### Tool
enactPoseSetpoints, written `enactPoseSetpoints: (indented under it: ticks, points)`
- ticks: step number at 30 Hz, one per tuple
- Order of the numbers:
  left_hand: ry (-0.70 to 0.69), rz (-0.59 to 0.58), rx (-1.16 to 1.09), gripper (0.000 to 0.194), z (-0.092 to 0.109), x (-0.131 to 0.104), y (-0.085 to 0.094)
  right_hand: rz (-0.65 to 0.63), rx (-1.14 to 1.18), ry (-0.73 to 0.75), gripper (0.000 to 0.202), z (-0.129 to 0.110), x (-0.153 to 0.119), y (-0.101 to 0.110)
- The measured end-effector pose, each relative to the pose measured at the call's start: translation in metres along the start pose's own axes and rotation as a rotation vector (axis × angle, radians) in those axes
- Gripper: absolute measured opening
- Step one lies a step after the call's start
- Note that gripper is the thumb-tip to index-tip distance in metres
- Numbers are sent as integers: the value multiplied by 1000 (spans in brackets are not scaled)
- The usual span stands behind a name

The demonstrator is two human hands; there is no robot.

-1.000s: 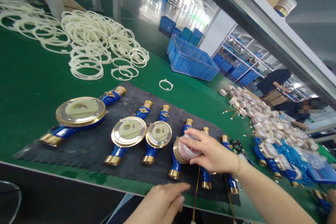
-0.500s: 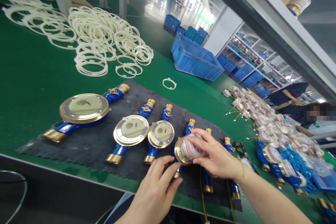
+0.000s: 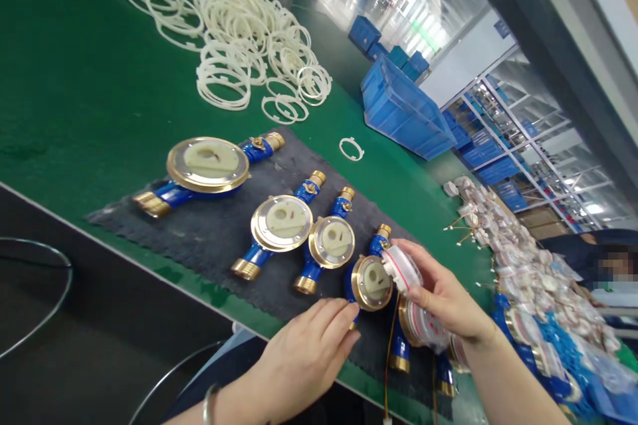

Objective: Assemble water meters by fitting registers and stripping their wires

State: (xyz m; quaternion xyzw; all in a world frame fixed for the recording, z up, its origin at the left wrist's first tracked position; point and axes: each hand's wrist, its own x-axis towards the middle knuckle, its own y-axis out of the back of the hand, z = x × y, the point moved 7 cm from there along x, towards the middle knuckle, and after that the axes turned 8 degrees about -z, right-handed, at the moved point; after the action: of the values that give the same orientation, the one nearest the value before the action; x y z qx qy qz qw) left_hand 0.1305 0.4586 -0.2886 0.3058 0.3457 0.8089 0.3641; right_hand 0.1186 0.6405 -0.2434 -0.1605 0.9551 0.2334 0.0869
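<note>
A row of blue water meter bodies with brass ends lies on a dark cloth (image 3: 209, 239). My right hand (image 3: 443, 292) grips a white round meter register (image 3: 401, 269) wrapped in clear plastic, tilted on edge. It hangs just above the right side of the fourth water meter (image 3: 375, 282), whose pale inner disc shows. My left hand (image 3: 314, 345) has its fingers together around the lower pipe end of that meter, hiding most of it. To its right, another meter carries a plastic-wrapped register (image 3: 426, 325), with a thin cable (image 3: 389, 372) hanging beside it.
Three more meters, such as the large one (image 3: 208, 165), lie to the left. White plastic rings (image 3: 239, 13) are heaped at the back, and one ring (image 3: 351, 149) lies alone. A blue crate (image 3: 406, 106) stands behind. Wrapped registers (image 3: 518, 246) pile up at right, near a person (image 3: 573, 252).
My right hand has raised and tilted the register away from the fourth meter, uncovering its disc. My left hand's fingers have drawn together at the pipe. The whole view has shifted and turned.
</note>
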Motion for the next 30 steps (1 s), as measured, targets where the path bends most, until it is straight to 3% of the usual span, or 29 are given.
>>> enactPoseSetpoints:
  ticks: [11, 21, 27, 30]
  points:
    - [-4, -27, -41, 25, 1, 0, 5, -174, -421, -15, 51, -11, 0, -23]
    - [-36, -66, -44, 14, 1, 4, 4, -100, -646, -46, 59, -22, 3, -31]
    - [-96, 114, -9, 14, 5, 6, 15, -51, -677, 9, 67, -24, 10, -35]
    - [-119, 164, 50, 19, -3, 4, 10, -33, -665, 62, 70, -27, 15, -32]
